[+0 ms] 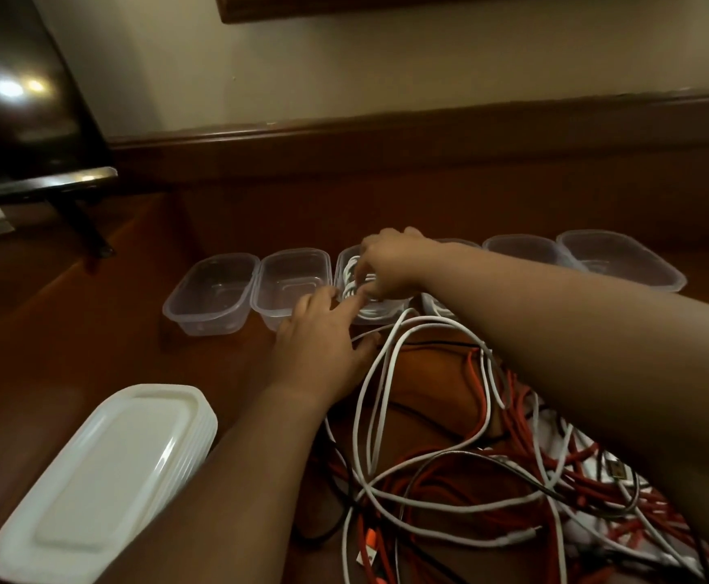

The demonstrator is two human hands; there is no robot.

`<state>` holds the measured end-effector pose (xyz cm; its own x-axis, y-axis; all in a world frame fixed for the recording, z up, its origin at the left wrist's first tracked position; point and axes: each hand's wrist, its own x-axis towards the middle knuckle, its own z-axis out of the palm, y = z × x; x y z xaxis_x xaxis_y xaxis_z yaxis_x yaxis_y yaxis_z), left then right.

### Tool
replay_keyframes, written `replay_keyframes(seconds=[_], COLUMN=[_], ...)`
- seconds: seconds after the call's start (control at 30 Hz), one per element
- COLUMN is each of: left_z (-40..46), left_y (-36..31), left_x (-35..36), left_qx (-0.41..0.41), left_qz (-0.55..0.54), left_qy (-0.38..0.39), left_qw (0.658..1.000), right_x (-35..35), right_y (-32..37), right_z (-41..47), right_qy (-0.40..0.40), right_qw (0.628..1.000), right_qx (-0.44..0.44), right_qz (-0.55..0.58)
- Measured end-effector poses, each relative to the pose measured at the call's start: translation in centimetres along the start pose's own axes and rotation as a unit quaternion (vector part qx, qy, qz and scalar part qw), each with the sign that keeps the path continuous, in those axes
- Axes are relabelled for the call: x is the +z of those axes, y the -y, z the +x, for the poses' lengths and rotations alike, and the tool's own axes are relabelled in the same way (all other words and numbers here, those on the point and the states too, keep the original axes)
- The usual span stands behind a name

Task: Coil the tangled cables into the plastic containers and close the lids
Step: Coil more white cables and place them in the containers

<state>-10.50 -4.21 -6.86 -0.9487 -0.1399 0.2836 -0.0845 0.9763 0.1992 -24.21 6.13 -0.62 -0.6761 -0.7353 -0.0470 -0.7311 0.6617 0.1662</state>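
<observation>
White cable (354, 284): partly coiled inside third container (346, 257) from left in a row of clear plastic containers on wooden bench (91, 330); loose remainder trailing out over near rim toward tangled pile.
Right hand (388, 263): over third container, fingers curled down, pinching the coil.
Left hand (323, 335): at near rim of same container, fingers extended and relaxed, tips touching the cable; nothing gripped.
First container (211, 295), second container (291, 286): left of third, uncovered, no cable inside.
Further containers (622, 259): right of forearm, partly hidden.
Tangled pile (491, 478): red, white and black cables, near right.
Stack of white lids (104, 482): near left, well apart from containers.
Dark screen (19, 99): far left.
</observation>
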Motion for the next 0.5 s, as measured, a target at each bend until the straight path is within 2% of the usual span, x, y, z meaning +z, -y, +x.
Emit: replay_keyframes(seconds=[0.1, 0.27, 0.4, 0.5], left_z=[0.0, 0.0, 0.0, 0.1], left_y=[0.0, 0.0, 0.0, 0.0], left_x=[-0.1, -0.2, -0.3, -0.2], left_qx=[0.002, 0.000, -0.003, 0.001], left_qz=[-0.004, -0.020, -0.025, -0.023], left_qy=[-0.003, -0.001, 0.001, 0.000], left_qw=[1.000, 1.000, 1.000, 1.000], right_x=[-0.1, 1.3, 1.5, 0.9], right_y=[-0.2, -0.2, -0.3, -0.2], right_z=[0.5, 1.3, 1.8, 1.2], right_qy=[-0.026, 0.075, 0.113, 0.082], right_qw=[0.998, 0.997, 0.993, 0.996], right_qx=[-0.007, 0.012, 0.023, 0.023], right_qz=[0.053, 0.016, -0.003, 0.025])
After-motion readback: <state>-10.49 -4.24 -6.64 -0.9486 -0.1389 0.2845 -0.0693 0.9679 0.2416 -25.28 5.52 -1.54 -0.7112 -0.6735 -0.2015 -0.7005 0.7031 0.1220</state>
